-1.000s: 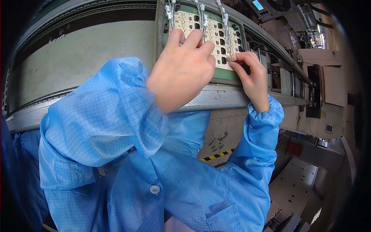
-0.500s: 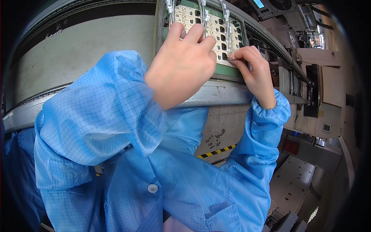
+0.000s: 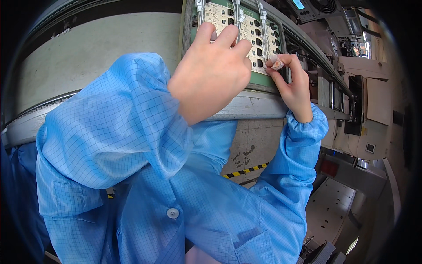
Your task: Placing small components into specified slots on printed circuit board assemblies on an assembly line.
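A panel of cream circuit boards [image 3: 217, 16] with rows of black components lies in a green frame [image 3: 261, 80] at the top of the view. Bundles of grey-white wires [image 3: 265, 33] with white connectors [image 3: 240, 16] run down over it. My left hand [image 3: 213, 75] is bent over the panel's left part, fingers curled and their tips hidden, so what they hold cannot be made out. At the lower right corner, my right hand [image 3: 293, 83] pinches thumb and finger together beside a wire's lower end; the thing between them is too small to name. White wrapping [image 3: 277, 64] covers one of its fingers.
A metal conveyor rail [image 3: 259, 105] passes between me and the panel. To the left lies a pale green-grey flat surface [image 3: 114, 53]. Equipment with a lit screen [image 3: 298, 4] stands at the upper right. Yellow-black tape [image 3: 246, 170] marks the floor below.
My right hand has turned slightly at the same corner, and its wrapped finger now shows more. The left hand remains bent over the panel. The panel sits a little further right in the picture.
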{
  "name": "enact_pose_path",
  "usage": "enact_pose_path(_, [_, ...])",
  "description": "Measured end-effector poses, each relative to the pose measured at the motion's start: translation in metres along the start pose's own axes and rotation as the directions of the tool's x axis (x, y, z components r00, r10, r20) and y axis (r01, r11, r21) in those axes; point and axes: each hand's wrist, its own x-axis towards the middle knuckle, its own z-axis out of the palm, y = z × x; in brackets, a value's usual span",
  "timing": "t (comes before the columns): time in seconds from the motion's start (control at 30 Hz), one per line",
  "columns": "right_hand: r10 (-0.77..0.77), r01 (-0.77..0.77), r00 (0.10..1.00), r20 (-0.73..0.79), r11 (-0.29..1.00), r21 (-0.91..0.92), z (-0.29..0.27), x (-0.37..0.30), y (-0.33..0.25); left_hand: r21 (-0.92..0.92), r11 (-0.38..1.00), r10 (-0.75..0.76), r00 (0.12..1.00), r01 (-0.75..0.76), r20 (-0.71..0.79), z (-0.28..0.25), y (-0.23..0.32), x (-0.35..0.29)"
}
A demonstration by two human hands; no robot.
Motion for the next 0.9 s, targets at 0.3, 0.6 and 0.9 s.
enact_pose_path(0.3, [0.135,-0.137,0.991,0.024,0.961,0.239,0.005,-0.001,0.011,0.002,1.0,0.007,1.0,-0.007,-0.003,0.002,0.0,-0.001])
enact_pose_path(0.6, [-0.185,0.176,0.982,-0.025,0.962,-0.207,0.009,0.002,-0.009,-0.002,1.0,-0.009,1.0,0.009,-0.026,0.002,-0.003,-0.004])
enact_pose_path(0.9, [-0.045,0.044,0.993,0.113,0.999,0.01,-0.031,0.031,0.003,0.067,0.998,0.026,0.999,-0.023,-0.045,0.005,0.0,0.028])
